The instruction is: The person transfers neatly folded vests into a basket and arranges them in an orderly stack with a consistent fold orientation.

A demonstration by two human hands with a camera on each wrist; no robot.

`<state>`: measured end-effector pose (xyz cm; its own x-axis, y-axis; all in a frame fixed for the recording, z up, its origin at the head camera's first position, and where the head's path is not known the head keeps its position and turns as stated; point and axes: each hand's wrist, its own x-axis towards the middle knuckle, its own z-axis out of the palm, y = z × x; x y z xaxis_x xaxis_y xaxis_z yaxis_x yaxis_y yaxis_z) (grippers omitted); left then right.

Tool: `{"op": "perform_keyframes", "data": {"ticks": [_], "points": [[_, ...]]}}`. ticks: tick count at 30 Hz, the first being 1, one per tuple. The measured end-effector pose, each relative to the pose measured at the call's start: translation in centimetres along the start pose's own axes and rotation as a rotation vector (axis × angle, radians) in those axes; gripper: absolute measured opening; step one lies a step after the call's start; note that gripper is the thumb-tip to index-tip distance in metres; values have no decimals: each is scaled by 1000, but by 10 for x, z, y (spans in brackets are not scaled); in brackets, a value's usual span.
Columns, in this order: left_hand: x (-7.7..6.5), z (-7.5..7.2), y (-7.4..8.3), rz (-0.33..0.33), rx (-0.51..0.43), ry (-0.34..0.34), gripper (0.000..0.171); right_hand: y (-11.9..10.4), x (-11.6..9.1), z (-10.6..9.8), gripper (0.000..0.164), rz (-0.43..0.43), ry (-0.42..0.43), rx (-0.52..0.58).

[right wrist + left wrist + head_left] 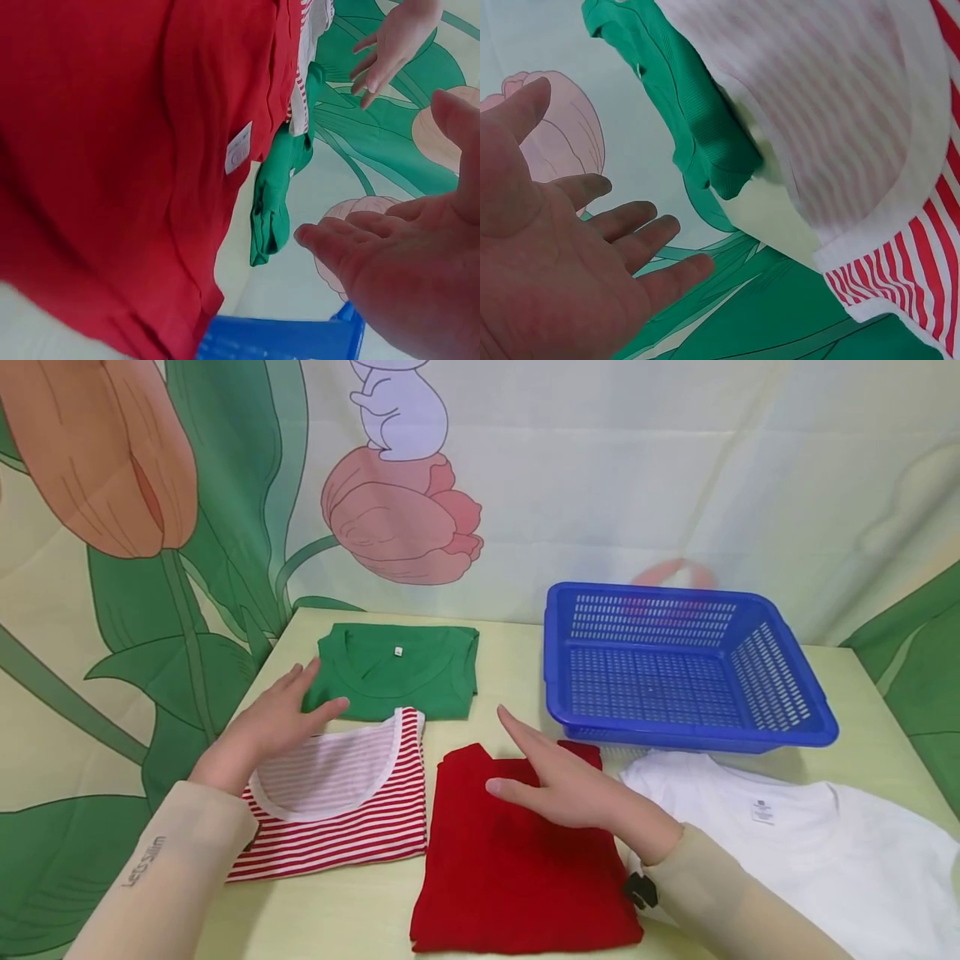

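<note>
My left hand (pixel 279 717) hovers with spread fingers above a folded red-and-white striped shirt (pixel 352 827), close to the folded green shirt (pixel 408 693) behind it. Nothing is in its palm in the left wrist view. Over the folded red shirt (pixel 517 885) is my right hand (pixel 562 783), its fingers straight and the thumb apart, holding nothing. The red shirt lies flat, with a small white label (pixel 238 148) showing at its neck in the right wrist view. A white shirt (pixel 847 860) lies under and beside my right forearm.
An upright blue plastic basket (pixel 690 739) with slotted walls stands at the back right of the pale yellow table (pixel 315 918). Behind the table hangs a cloth backdrop (pixel 600 485) printed with tulips and a white animal. The white shirt reaches close to the basket's front.
</note>
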<state>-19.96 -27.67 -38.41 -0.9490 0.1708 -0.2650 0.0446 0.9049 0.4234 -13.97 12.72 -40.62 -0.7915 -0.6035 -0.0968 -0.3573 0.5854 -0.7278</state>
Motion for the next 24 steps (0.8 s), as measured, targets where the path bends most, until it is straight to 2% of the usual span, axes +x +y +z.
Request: {"op": "perform_keyframes", "data": {"ticks": [5, 12, 24], "points": [[7, -4, -3, 12, -57, -14, 102, -2, 15, 2, 98, 26, -11, 49], [15, -10, -5, 20, -101, -9, 97, -3, 35, 6, 97, 30, -10, 184], [32, -17, -7, -11, -172, -21, 96, -7, 67, 11, 97, 34, 40, 299]]}}
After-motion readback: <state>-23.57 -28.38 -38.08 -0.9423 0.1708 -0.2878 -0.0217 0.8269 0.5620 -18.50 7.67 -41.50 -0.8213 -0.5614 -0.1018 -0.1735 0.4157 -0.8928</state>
